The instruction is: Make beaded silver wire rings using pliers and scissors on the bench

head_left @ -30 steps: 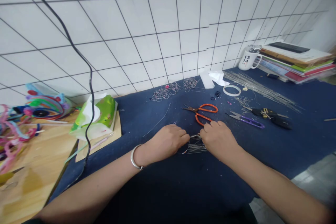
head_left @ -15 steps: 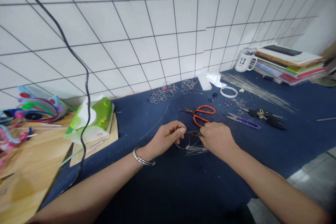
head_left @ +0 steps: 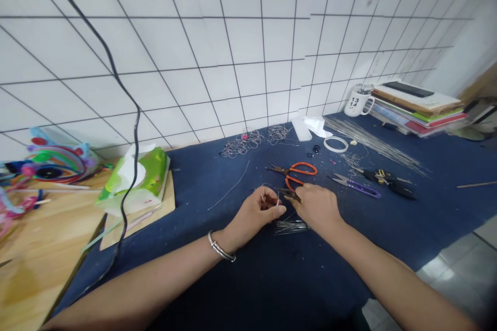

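A thin loop of wire (head_left: pixel 263 198) is pinched between the thumb and fingers of my left hand (head_left: pixel 261 213). My right hand (head_left: pixel 316 206) is wrapped round a pair of dark pliers (head_left: pixel 289 194), whose jaws point left and reach the wire close to my left fingertips. Whether the jaws grip the wire is too small to tell. Below my hands lies a small bundle of short straight wires (head_left: pixel 290 227). Just beyond my right hand rest orange-handled scissors (head_left: pixel 298 169), partly covered by it.
Purple thread snips (head_left: pixel 357 186) and black-handled pliers (head_left: pixel 388 182) lie to the right. Tangled wire pieces (head_left: pixel 243 143), a white ring (head_left: pixel 336 144) and long wires (head_left: pixel 376 144) are farther back. A mug (head_left: pixel 357 102) stands by stacked books (head_left: pixel 419 108). Tissues (head_left: pixel 155 168) sit left, behind a hanging cable (head_left: pixel 136 139).
My left hand has turned and come slightly nearer, with the wire loop now raised among its fingers. The pliers have shifted a little, and the whole view has tilted slightly.
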Motion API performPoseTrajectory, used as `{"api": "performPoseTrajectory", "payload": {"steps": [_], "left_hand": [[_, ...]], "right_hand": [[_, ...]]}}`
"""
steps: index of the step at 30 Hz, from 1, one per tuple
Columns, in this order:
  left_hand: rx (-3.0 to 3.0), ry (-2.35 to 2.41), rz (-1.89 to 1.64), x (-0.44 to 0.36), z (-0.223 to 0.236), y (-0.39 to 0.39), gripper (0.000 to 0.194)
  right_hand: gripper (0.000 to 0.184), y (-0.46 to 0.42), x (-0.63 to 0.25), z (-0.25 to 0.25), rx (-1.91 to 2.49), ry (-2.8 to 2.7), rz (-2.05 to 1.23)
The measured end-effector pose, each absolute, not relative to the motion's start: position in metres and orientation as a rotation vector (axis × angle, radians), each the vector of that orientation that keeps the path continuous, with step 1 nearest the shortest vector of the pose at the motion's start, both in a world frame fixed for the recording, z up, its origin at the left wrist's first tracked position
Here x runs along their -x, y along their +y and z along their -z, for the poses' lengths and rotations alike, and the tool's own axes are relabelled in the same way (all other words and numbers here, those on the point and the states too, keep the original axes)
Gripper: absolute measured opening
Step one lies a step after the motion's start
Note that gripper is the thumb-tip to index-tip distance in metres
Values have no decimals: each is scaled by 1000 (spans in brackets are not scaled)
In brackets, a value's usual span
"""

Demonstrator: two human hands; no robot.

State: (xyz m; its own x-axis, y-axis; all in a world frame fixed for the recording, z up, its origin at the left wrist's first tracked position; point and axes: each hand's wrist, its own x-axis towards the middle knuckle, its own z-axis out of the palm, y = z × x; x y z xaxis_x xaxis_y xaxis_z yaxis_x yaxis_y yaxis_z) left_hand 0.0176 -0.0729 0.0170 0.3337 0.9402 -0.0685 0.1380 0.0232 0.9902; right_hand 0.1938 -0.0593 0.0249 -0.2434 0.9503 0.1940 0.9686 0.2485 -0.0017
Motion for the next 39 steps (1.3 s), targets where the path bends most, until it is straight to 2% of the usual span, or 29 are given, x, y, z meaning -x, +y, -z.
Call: {"api": "performPoseTrajectory", "payload": {"steps": [22,39], "left_hand": [[-1303,1170,-892,-7,-12,-64,23],[-1434,979,-658,7,-21,-46,17]], "right_hand": [[33,-58,-195,-19,1653,-2439,217],[26,-61,-198,-20,1535,-2560,166]]}}
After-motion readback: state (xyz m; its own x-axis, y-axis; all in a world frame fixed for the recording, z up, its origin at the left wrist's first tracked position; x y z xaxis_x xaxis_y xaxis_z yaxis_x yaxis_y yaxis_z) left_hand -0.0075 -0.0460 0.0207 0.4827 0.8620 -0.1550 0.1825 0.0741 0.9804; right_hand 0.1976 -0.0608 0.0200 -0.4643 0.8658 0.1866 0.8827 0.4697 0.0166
